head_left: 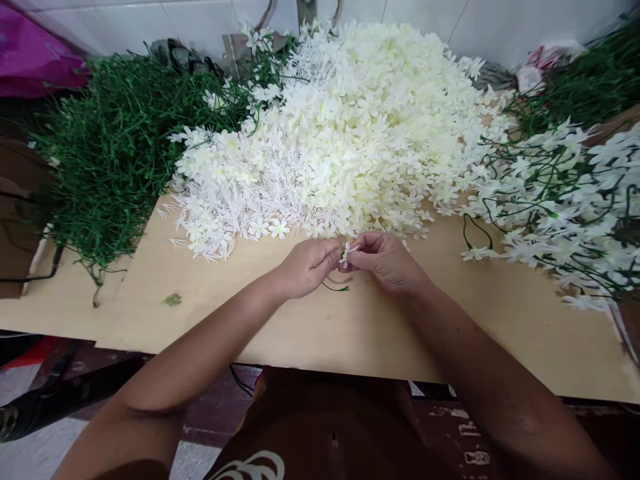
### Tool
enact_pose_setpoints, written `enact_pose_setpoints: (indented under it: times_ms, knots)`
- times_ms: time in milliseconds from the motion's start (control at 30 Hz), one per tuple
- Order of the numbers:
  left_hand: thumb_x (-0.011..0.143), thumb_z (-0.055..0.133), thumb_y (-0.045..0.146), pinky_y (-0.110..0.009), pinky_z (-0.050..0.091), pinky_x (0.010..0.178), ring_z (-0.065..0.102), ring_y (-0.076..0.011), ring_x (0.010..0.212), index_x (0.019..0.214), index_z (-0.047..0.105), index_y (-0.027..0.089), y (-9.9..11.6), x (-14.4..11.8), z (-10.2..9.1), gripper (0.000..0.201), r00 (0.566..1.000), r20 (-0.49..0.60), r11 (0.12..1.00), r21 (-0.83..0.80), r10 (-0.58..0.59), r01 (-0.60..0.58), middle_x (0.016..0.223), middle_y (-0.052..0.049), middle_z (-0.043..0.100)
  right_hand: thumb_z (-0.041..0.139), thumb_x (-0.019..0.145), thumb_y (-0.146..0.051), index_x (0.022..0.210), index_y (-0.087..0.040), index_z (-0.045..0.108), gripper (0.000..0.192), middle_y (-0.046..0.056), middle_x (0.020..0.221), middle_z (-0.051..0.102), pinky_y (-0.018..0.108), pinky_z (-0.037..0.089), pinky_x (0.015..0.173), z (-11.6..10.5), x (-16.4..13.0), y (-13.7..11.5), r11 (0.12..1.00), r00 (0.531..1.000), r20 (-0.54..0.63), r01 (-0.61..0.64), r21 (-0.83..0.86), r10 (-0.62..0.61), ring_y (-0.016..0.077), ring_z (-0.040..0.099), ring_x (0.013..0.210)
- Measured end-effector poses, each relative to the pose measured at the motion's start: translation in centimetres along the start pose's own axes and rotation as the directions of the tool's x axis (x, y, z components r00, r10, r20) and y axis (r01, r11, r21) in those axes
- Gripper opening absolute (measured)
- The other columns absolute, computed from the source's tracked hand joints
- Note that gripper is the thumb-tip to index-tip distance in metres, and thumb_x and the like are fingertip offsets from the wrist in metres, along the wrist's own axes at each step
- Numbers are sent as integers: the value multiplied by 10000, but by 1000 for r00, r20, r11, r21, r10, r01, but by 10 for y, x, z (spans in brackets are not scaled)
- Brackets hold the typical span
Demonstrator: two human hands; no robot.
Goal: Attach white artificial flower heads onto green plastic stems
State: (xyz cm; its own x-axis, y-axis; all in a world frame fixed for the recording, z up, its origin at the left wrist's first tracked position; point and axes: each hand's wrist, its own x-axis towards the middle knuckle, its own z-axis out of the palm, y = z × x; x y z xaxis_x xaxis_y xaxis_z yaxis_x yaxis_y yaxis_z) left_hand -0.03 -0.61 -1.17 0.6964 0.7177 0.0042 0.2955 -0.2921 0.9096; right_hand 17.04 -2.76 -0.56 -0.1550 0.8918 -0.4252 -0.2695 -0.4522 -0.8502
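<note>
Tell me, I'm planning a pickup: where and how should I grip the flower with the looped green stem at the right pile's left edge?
Probably pinch its green stem from the left: the bend lies exposed against bare table, while the thin petals might crumple.

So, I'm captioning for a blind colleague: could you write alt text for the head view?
Left hand and right hand pinch a small white flower, a thin green stem below, over a pale tabletop. Behind lies a white flower heap, with a stem pile at left and stemmed flowers at right.
</note>
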Motion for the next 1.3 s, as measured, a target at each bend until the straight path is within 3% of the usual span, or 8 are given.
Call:
enact_pose_setpoints:
  times_ms: [167,367,567,833,967,1300]
  knots:
    - [964,356,425,-228,367,596,465,-113,655,734,489,169,1,2,-1,369,999,-22,998,-56,-29,28,673,5,483,916,396,-300,562,-166,628,358,-49,554,648,245,576,617,-2,2,2,998,999,13,36,55,-36,94,651,546]
    - [963,368,433,-239,352,596,417,-108,625,673,407,187,3,2,-3,383,999,-37,990,-137,-27,22,629,25,396,885,497,-346,659,-175,665,323,-47,602,645,224,570,542,-4,2,6,990,991,52,115,80,-120,80,614,571]
    - [965,355,457,-246,382,635,459,-120,671,772,484,178,2,3,1,363,993,-105,993,-107,-61,49,675,10,461,883,507,-340,651,-179,621,339,-44,612,659,211,569,504,-1,2,9,980,984,24,174,98,-177,95,637,594]
    - [943,399,522,-235,380,615,452,-115,652,738,488,174,-1,5,-2,413,998,-29,986,-162,-50,45,641,19,430,883,506,-403,595,-177,602,371,-41,598,654,307,627,651,0,3,11,984,984,32,177,35,-178,100,647,590]
    - [935,405,549,-235,399,625,484,-117,671,751,529,161,-2,5,0,447,1000,-25,985,-169,-20,15,675,1,496,899,477,-373,568,-178,589,378,-36,598,662,268,599,617,-1,2,8,988,987,54,153,-2,-153,91,636,562]
    - [957,322,522,-246,437,644,536,-137,686,778,548,162,-5,2,5,461,999,-39,1000,24,-9,10,724,-25,587,896,469,-260,555,-179,549,366,-44,578,654,250,565,621,-3,2,8,992,991,63,117,-38,-114,102,654,562]
